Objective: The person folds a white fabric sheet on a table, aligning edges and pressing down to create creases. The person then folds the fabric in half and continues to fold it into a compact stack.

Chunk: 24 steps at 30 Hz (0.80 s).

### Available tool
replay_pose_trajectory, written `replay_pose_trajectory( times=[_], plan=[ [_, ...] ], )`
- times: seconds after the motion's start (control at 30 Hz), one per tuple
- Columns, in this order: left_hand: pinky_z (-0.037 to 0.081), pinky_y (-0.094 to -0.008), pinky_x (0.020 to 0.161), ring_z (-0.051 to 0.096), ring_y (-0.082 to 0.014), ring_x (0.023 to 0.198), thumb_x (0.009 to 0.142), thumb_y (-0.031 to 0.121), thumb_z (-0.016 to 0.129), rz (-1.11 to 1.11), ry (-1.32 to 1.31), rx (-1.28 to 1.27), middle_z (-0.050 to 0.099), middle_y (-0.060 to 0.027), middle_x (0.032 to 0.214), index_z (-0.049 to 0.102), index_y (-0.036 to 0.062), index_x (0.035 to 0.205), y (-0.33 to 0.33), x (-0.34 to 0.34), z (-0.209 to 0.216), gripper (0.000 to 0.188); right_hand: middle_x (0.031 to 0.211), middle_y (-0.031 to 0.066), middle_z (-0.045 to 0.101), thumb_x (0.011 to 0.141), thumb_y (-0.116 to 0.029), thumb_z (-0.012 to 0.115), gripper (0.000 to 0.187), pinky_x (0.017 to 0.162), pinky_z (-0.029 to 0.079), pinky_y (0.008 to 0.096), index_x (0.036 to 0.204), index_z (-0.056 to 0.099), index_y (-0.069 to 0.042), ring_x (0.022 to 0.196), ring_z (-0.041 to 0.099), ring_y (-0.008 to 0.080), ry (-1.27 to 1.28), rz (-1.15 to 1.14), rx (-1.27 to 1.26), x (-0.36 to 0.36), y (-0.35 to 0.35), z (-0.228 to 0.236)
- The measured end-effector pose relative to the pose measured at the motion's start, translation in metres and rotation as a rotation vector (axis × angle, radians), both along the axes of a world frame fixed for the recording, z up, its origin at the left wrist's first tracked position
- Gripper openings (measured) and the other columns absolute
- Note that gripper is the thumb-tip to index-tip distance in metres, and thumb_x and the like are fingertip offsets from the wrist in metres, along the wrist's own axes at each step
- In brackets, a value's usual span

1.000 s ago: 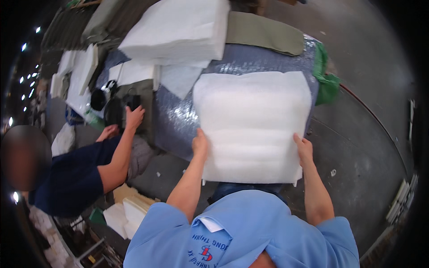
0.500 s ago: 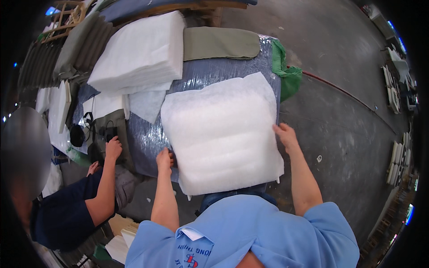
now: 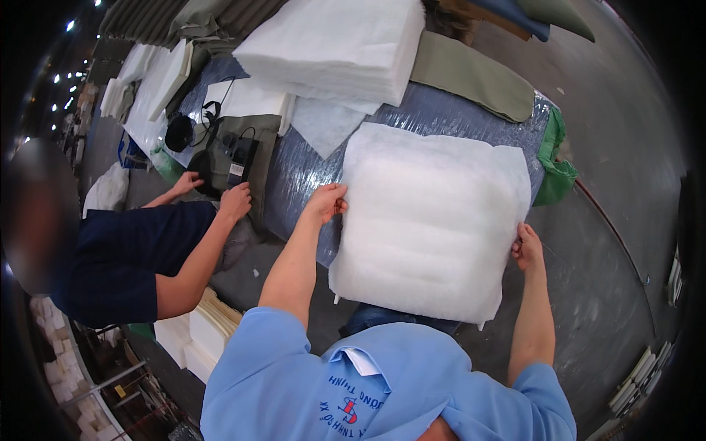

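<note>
"Between the person's two hands, in the head view, what lies there?"

"One white, puffy, roughly square pad of fibre wadding (image 3: 434, 220). It spans from the left hand (image 3: 327, 203) to the right hand (image 3: 527, 248); both seem to touch its side edges, so neither is nearer."

"Its long axis?"

"None clear: about as wide as deep, slightly turned. The left hand sits farther from the body than the right."

"How are they held?"

"Both curled, seemingly pinching the pad's edges between thumb and fingers, though some fingertips are hidden."

"Beyond them?"

"A thick stack of white wadding sheets (image 3: 331, 51) and a flat olive-green fabric piece (image 3: 474, 77), over shiny blue-grey plastic (image 3: 309, 176)."

"What's unclear?"

"The pad's underside and any filling. Small white tips (image 3: 481, 325) peek from its near edge, unidentifiable. Left of the left hand, a co-worker's hand (image 3: 235, 202) is just beside a black box-shaped device (image 3: 243, 158), purpose unclear."
</note>
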<state>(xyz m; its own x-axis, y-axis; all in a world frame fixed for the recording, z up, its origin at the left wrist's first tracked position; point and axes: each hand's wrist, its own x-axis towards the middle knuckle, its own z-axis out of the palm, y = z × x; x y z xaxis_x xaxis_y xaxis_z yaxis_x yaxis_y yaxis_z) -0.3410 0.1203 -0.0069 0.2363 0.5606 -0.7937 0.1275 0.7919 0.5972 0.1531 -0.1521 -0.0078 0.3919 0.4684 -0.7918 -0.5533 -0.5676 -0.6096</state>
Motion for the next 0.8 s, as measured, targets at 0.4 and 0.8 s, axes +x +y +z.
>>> replay_pose_trajectory(
  times=[0.4,0.8],
  plan=[
    [0.053,-0.0348,0.06,0.065,-0.0187,0.065,0.098,0.016,0.068,0.037,0.658,0.434,0.068,-0.0069,0.074,0.074,0.0002,0.095,-0.02,0.041,-0.044,0.017,0.083,0.0,0.067,0.105,-0.029,0.068,0.022,0.064,0.052,0.0279,0.104,0.066,-0.006,0.074,0.063,0.0106,-0.278,-0.246,0.017,-0.022,0.006,-0.068],
    [0.054,-0.0451,0.095,0.07,-0.0371,0.106,0.099,0.025,0.065,-0.122,0.756,0.576,0.072,-0.0214,0.113,0.065,0.0015,0.119,-0.07,0.03,0.023,0.031,0.111,0.0057,0.069,0.101,-0.028,0.072,0.034,0.086,0.052,0.0299,0.124,0.066,-0.003,0.097,0.064,0.0158,-0.775,-0.149,0.0,-0.043,-0.036,-0.019]
  ],
)
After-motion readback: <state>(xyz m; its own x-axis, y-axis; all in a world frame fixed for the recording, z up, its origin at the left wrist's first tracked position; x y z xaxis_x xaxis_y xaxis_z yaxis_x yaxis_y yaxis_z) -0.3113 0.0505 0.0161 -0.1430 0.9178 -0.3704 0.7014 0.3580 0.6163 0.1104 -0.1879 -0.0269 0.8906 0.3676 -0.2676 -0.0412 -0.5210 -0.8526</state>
